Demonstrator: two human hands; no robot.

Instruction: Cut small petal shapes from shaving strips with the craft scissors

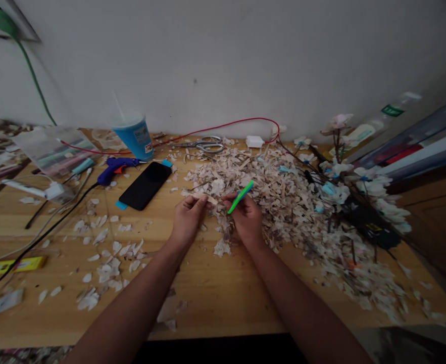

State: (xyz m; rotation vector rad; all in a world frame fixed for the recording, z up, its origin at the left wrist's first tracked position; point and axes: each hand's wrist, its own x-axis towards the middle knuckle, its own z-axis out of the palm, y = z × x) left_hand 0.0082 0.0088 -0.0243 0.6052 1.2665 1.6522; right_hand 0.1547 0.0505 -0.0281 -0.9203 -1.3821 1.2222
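My left hand, its thumb and fingers pinched together, grips a small pale petal-like scrap above the wooden table. Just to its right, my right hand is closed around a slim bright-green tool with a blue part along one side. I cannot make out the working end of this tool. Both hands are close together at the left edge of a broad heap of pale, papery petal-like scraps. Behind them lies a pair of metal scissors.
Left of my hands are a black phone, a blue glue gun with a black cord, and a blue cup with a straw. A red cable runs to a white adapter. Artificial flower branches lie at right, near a bottle.
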